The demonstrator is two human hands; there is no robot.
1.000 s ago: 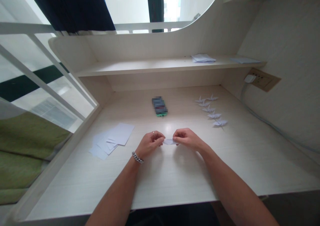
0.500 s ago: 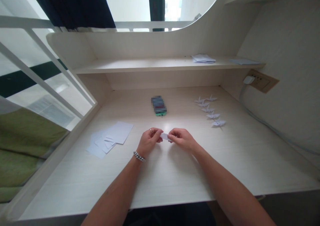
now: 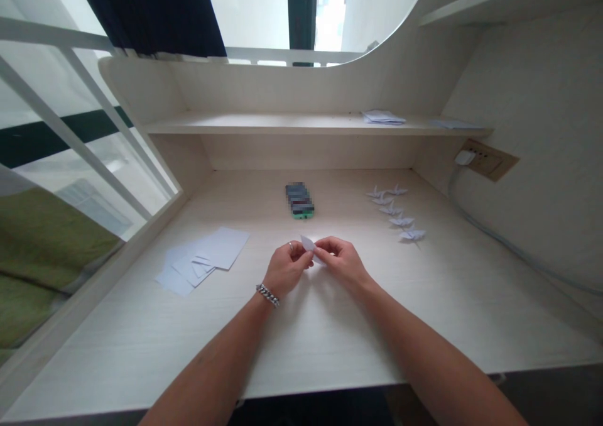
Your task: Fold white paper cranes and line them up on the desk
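Over the middle of the desk, a small folded piece of white paper (image 3: 308, 243) is pinched between both hands, its pointed tip upward. My left hand (image 3: 288, 266), with a ring and a chain bracelet, closes on its lower left side. Thumb and fingers of my right hand (image 3: 340, 259) grip its right side. The fingers hide the paper's lower part. To the right stand several white paper cranes (image 3: 402, 221) in a loose row. Left of my hands, loose sheets of white paper (image 3: 228, 247) lie fanned and overlapping.
A phone (image 3: 300, 201), blurred out with a green edge, lies behind my hands. More folded paper (image 3: 382, 117) rests on the shelf (image 3: 282, 124). A plug with a grey cable (image 3: 490, 230) hangs from the wall socket (image 3: 492, 160) on the right.
The folded paper has turned from lying flat and lengthwise between my hands to showing a point upward. My hands have come closer together. The view has shifted slightly.
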